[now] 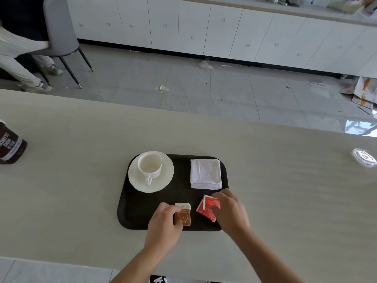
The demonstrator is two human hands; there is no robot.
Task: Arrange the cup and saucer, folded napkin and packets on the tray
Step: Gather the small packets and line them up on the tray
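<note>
A dark tray (140, 209) lies on the pale table. At its back left a white cup (150, 164) stands on a white saucer (163, 180), handle toward me. The folded white napkin (205, 173) rests at the tray's back right. Near the front edge, my left hand (163, 223) grips a brown packet (184, 216) by its left side. My right hand (230, 211) holds the red packets (208, 208) at the front right, fingers over their right edge. Both sets of packets touch the tray surface.
A brown cocoa container (10, 144) stands at the table's far left. A clear glass lid or dish (364, 158) sits at the far right edge. Beyond the table are a tiled floor, white cabinets, and a seated person on a grey chair (59, 27).
</note>
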